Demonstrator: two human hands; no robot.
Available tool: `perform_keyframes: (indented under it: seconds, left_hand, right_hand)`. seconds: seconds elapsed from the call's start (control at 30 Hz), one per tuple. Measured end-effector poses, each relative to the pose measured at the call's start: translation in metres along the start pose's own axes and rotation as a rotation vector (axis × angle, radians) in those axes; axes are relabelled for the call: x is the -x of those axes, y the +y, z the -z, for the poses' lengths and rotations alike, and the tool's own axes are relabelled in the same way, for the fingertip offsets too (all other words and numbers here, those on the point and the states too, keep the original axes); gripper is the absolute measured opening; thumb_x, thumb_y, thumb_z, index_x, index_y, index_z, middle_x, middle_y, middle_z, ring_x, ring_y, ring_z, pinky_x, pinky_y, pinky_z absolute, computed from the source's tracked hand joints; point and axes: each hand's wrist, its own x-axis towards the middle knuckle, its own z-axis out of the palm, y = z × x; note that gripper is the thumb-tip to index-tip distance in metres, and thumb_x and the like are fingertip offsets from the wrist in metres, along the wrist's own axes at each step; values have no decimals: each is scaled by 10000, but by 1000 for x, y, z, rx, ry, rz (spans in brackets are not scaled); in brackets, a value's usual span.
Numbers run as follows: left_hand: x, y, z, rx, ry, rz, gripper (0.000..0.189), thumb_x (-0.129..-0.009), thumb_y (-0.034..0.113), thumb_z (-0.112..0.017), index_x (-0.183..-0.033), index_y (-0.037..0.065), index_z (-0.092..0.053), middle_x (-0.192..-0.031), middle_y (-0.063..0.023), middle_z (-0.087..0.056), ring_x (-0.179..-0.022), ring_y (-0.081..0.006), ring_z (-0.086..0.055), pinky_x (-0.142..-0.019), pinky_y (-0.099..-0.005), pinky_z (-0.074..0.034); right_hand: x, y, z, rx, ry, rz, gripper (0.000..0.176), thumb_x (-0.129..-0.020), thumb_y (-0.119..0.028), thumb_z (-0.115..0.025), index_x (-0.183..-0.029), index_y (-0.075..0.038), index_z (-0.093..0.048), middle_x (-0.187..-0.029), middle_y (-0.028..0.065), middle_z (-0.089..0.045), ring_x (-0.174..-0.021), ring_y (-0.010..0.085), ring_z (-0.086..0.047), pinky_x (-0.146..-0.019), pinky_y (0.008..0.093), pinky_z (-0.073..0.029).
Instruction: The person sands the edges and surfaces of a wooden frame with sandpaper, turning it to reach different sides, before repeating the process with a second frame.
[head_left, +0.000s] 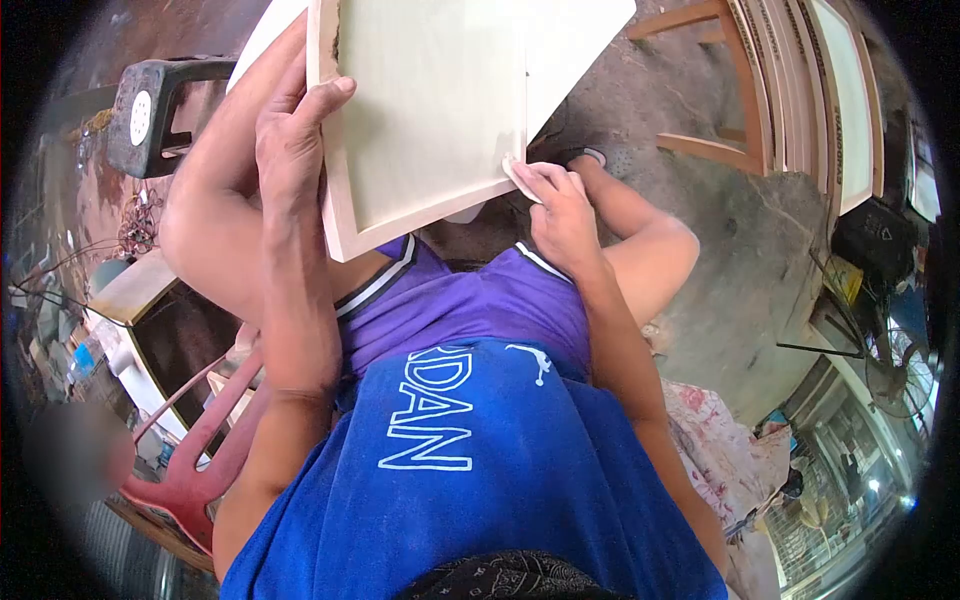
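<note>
A shallow pale wooden frame with a flat panel lies tilted over my lap, its near corner pointing toward me. My left hand is closed around its left rim, the thumb resting on top of the edge. At the right near corner, my right hand pinches a small folded whitish pad against the inside of the rim. Whether the pad is cloth or sandpaper cannot be made out. Part of the frame's far end runs out of view at the top.
Beneath the frame is a white board. Several framed panels stand stacked at the right, beside a brown wooden frame. A black plastic stool is at the left, a red plastic chair lower left, and a fan far right.
</note>
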Motion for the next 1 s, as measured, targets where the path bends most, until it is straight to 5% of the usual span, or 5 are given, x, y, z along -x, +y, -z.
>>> perform_keyframes:
  seconds: [0.43,0.57,0.73,0.9,1.0]
  left_hand:
    - [27,10,-11,478,-619,-206,955,-905,411,-797,-1585,-90,-353,-1548,-210,-503,-1428,-285,-493,-1215,-421,-334]
    - [77,-11,-7,368,-617,-110,1292,-723,573,-934,-1604,-102,-271,-1621,-210,-407,-1517,-321,-380,-1268,-454,-245]
    - [96,-63,-22,-467,-259,-97,370,-929,114,-809,-1232,-43,-667,-1124,-135,-730,-1017,-240,-691,-860,-363,-568]
    - [64,-26,0,-621,-21,-482,372,-930,150,-806,-1225,-30,-667,-1099,-137,-731,-973,-255,-704,-905,-375,-552]
    - [58,60,-6,-411,128,-264,416,-902,190,-783,-1219,-52,-663,-1084,-166,-728,-950,-260,-716,-840,-356,-564]
  right_hand:
    - [-6,-4,-45,-255,33,-168,428,-886,5,-676,-1299,-37,-570,-1215,241,-603,-1124,444,-630,-963,476,-525]
    - [-8,-10,-52,-296,65,-238,381,-921,-28,-666,-1287,-9,-561,-1179,267,-629,-1120,454,-635,-932,499,-531]
    - [-9,-17,-45,-324,63,-186,350,-928,-41,-671,-1268,-20,-592,-1188,262,-645,-1081,460,-652,-935,492,-527]
    - [-8,-7,-18,-343,119,21,248,-883,37,-686,-1125,-15,-687,-1165,201,-688,-1064,386,-675,-948,446,-525]
    - [-7,-15,14,-279,332,198,219,-808,68,-748,-1004,-28,-727,-1074,113,-746,-1043,303,-677,-916,392,-509]
